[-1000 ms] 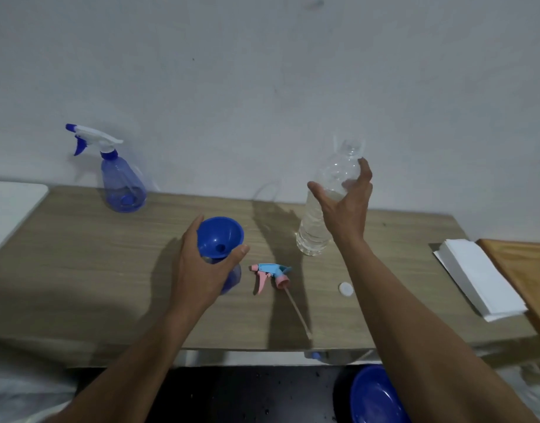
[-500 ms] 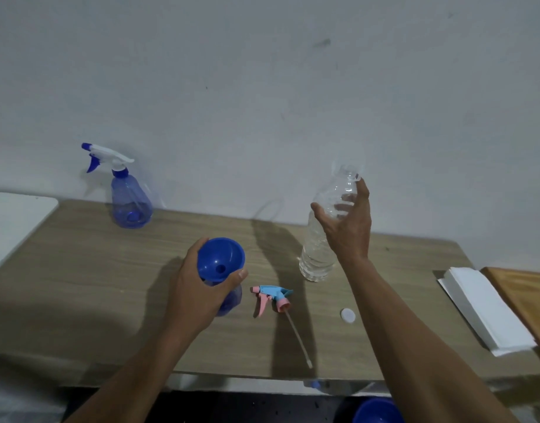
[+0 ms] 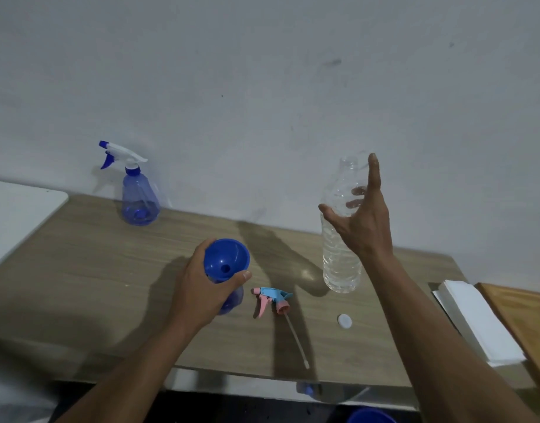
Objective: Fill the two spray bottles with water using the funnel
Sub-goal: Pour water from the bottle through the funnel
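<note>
A blue funnel (image 3: 227, 257) sits in the neck of an open blue spray bottle (image 3: 232, 300) at the middle of the wooden table (image 3: 94, 270). My left hand (image 3: 195, 288) grips that bottle's neck just under the funnel. Its pink and blue spray head (image 3: 271, 299) lies beside it with the tube pointing toward me. A clear water bottle (image 3: 338, 264), uncapped and partly full, stands upright to the right. My right hand (image 3: 363, 227) is spread around its upper part, index finger straight up, thumb out, other fingers showing through the plastic. A second blue spray bottle (image 3: 139, 199) with a white head stands at the back left.
A small white cap (image 3: 344, 320) lies near the table's front. A stack of white paper (image 3: 479, 322) and a wooden board (image 3: 525, 319) are at the right end. A white surface (image 3: 15, 209) adjoins on the left. A blue round thing (image 3: 370, 416) shows below the table edge.
My right hand, which gripped the water bottle's upper part, has spread its fingers and loosened. The left hand stays on the funnel-topped bottle. The camera has tilted upward.
</note>
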### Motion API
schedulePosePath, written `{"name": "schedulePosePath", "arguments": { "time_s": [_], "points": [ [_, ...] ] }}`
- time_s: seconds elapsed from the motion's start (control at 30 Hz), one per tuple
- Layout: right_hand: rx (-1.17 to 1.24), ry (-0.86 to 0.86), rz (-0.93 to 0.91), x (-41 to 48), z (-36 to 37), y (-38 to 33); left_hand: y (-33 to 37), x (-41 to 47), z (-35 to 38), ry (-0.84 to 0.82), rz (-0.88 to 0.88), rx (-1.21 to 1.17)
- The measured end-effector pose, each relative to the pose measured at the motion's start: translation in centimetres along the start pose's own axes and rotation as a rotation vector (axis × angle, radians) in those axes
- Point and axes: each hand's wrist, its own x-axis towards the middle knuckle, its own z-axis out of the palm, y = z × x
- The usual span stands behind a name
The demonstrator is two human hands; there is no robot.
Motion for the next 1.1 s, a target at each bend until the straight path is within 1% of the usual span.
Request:
{"name": "schedulePosePath", "arguments": {
  "time_s": [0.07, 0.13, 0.27, 0.4, 0.5, 0.67, 0.8, 1.1],
  "points": [
    [0.001, -0.005, 0.014, -0.4, 0.3, -0.2, 0.2, -0.1, 0.0, 0.004, 0.006, -0.004],
    [-0.027, -0.035, -0.016, -1.1, 0.7, -0.4, 0.3, -0.1, 0.0, 0.002, 0.007, -0.014],
    [-0.126, -0.196, -0.136, -2.5, 1.3, -1.5, 0.4, -0.2, 0.0, -0.008, 0.007, -0.034],
    [-0.308, -0.36, -0.277, -3.2, 1.4, -2.6, 0.6, -0.2, 0.0, -0.008, 0.014, -0.054],
    [-0.426, -0.438, -0.366, -3.3, 1.2, -3.3, 0.2, -0.1, 0.0, 0.001, 0.024, -0.063],
    [-0.511, -0.507, -0.414, -2.4, 0.5, -4.1, 0.1, -0.4, -0.1, -0.019, 0.019, -0.081],
    [-0.586, -0.624, -0.483, -1.9, -0.1, -4.7, 0.2, -0.3, -0.3, -0.036, 0.012, -0.072],
    [-0.637, -0.761, -0.536, -1.0, -0.8, -5.7, 0.7, -0.3, -0.5, -0.058, -0.003, -0.08]
  ]
}}
